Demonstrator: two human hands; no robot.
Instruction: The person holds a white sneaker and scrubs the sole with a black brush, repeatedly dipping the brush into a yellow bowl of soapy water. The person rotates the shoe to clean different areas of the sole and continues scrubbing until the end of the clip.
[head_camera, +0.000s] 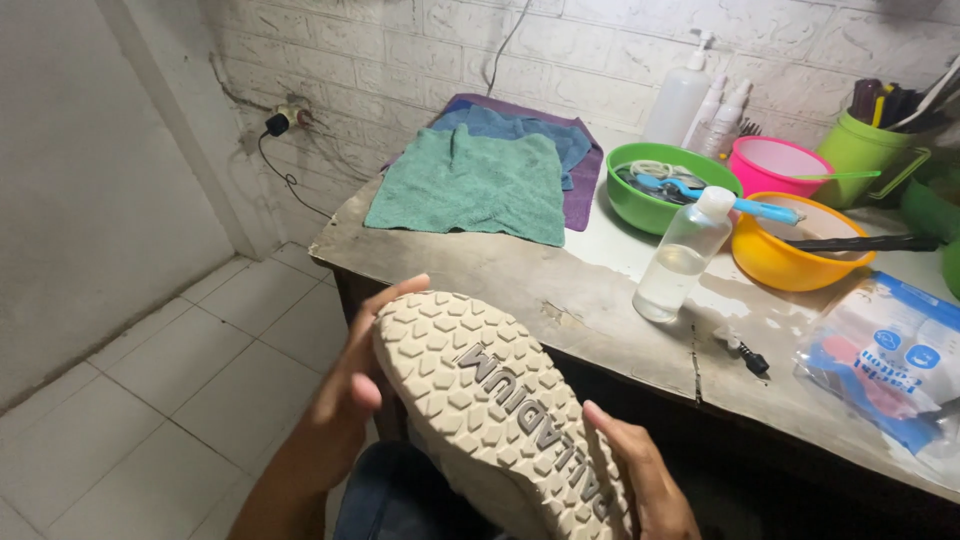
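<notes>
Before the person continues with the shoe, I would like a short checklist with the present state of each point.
1. Shoe held by both hands, sole up: ok. The left hand is at the toe side, the right hand along the other edge.
2. Sole tread free of dirt: cannot tell; it looks pale and even.
3. Clear bottle upright on the table, with liquid inside: ok.
4. Bottle cap closed: cannot tell.
5. Green towel lying flat and free on the table: ok.
6. Brush at hand: ok; a blue brush lies across the green bowl.
</notes>
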